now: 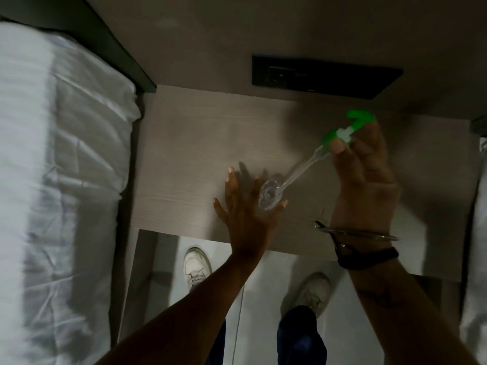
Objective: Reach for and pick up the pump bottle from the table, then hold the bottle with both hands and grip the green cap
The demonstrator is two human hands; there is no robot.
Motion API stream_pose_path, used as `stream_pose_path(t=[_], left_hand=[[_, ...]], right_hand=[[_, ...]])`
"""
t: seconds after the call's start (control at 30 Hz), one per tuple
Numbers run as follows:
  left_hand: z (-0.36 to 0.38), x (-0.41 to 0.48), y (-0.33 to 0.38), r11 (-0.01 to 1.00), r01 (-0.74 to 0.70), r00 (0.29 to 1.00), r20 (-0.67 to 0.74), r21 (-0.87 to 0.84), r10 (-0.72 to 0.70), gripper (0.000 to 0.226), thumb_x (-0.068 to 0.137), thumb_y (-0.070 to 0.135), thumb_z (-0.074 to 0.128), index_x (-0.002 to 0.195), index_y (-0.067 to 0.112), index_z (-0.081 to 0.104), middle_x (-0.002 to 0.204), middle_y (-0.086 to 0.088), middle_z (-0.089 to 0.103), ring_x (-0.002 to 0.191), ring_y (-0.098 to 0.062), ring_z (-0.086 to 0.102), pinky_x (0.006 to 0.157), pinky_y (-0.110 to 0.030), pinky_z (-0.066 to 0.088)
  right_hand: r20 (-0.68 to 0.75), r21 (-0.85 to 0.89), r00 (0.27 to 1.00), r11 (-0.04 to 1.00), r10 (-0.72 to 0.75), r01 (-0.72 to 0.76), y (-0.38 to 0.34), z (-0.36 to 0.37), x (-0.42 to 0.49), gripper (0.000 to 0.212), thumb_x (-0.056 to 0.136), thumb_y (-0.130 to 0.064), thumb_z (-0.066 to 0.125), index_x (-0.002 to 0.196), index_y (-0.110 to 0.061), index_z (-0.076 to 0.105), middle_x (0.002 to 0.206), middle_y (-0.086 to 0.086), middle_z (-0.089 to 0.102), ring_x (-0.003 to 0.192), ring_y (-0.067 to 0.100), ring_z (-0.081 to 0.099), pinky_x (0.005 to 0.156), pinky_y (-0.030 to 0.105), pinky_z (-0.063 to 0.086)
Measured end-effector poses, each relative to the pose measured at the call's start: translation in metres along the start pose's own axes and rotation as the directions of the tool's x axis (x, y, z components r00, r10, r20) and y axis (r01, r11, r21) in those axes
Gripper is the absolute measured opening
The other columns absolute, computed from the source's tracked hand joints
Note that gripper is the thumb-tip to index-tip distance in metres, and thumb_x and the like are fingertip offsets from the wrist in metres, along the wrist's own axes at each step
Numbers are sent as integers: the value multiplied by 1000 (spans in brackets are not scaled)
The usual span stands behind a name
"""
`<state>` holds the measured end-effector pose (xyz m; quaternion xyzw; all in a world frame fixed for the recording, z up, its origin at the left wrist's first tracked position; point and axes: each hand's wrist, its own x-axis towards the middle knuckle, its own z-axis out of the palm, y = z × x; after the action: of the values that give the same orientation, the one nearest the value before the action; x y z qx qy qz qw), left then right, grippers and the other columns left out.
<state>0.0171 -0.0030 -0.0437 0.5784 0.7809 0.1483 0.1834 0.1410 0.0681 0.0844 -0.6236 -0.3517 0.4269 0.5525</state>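
Note:
My right hand [366, 164] pinches a green pump head [350, 127] above a pale wooden bedside table [184, 154]. A clear tube [297, 172] slants down and left from the pump to a clear round container [270, 194] on the table. My left hand [245, 214] has its fingers straight and spread. The container sits between its thumb and forefinger; whether they touch it is unclear. Motion blur softens the pump and tube.
A bed with white sheets [66, 154] runs along the left, close to the table. A black socket panel [324, 75] sits on the wall behind. Below the table's front edge are a light floor and my white shoes [196, 264]. More white bedding shows at the right edge.

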Motion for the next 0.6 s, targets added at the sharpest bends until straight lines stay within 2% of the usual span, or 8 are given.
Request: stream_pose_path(t=[0.17,0.27,0.3,0.4,0.47,0.5,0.53,0.6], left_hand=[[3,-3,-3,1000,-7,1000,-5,29,7,76,80,76,47,147,43,28,163,-13,13,149,-31,18,111,-69,21],[6,-3,-4,1000,5,1000,-14,17,-5,77,81,77,43,147,39,31,163,-11,11,149,-31,18,111,-67,18],[7,-3,-4,1000,15,1000,-23,15,-15,78,81,78,41,148,38,30,163,-11,11,149,-30,18,111,-67,18],[11,-6,-9,1000,-8,998,-58,16,9,80,82,73,46,150,45,14,162,-13,16,149,-31,20,112,-69,21],[11,-5,-11,998,-27,998,-64,-58,23,93,80,64,59,145,56,-6,162,-13,17,149,-33,19,113,-69,19],[11,-4,-12,992,-21,998,-66,-128,12,103,76,58,69,142,60,-9,161,-13,20,148,-35,21,113,-67,17],[12,-3,-12,984,-14,998,-68,-176,2,108,72,54,74,141,62,-9,160,-12,21,147,-35,23,112,-67,15],[12,-1,-12,979,-15,999,-49,-202,5,97,73,56,70,143,61,2,161,-10,19,149,-33,19,113,-67,15]], right_hand=[[108,-188,988,974,-106,125,22,12,-6,21,76,-39,68,96,-44,63,152,7,36,139,19,34,112,50,35],[221,-334,957,907,-187,255,35,10,-10,23,76,-39,67,99,-38,61,151,10,37,138,21,34,112,27,31],[279,-379,935,869,-221,318,40,9,-14,26,76,-38,67,101,-34,61,151,11,36,138,22,34,111,24,30],[467,-478,850,739,-243,474,60,3,-26,29,75,-34,70,101,-23,65,148,11,36,136,27,34,110,45,31],[534,-552,826,667,-178,501,71,1,-27,32,75,-37,65,98,-15,66,148,14,38,134,32,37,108,53,31],[552,-590,821,627,-147,509,76,0,-25,36,75,-41,62,98,-13,66,148,15,38,134,33,38,107,53,30],[560,-621,819,588,-129,517,81,-1,-23,39,76,-44,59,99,-14,67,149,15,38,134,33,37,107,53,29],[563,-656,820,548,-104,520,86,-2,-19,40,77,-48,58,99,-16,68,150,16,37,136,33,35,107,53,27]])
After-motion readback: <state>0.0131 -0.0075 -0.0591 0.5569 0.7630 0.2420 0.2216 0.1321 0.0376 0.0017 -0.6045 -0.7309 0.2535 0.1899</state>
